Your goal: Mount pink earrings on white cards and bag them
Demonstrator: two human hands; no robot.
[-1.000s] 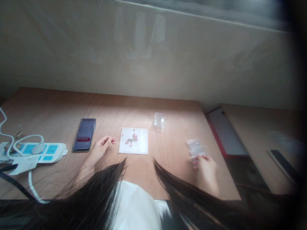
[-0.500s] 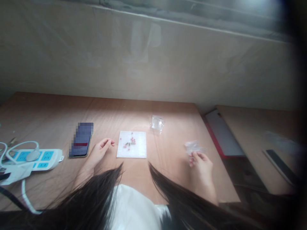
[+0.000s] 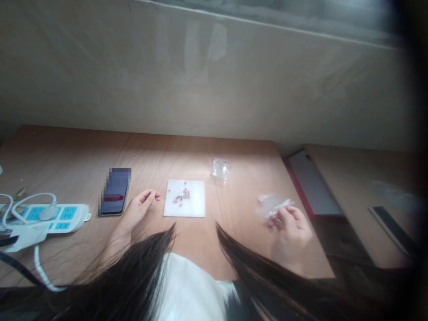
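On the table lies a white square mat [image 3: 170, 209] with several small pink beads [image 3: 186, 193] and a few dark slim bits scattered on it. My left hand [image 3: 140, 206] rests just left of the mat, thumb and fingertips pressed together; anything in that pinch is too small to make out. Over the right part of the table, my right hand [image 3: 296, 225] grips the edge of a clear plastic bag [image 3: 269, 206] between thumb and fingers. Reddish-pink pieces show in the bag's lower part.
Behind the mat's right corner lies another clear plastic bag [image 3: 220, 170]. A phone [image 3: 115, 191] lies left of my left hand, and a power strip [image 3: 72, 217] with cables sits farther left. Beyond a gap on the right stands a second table [image 3: 351, 178].
My right hand has shifted to the right along the bag's upper edge, and the bag's shape has changed. My left hand keeps its pinch beside the mat. The view has tilted slightly.
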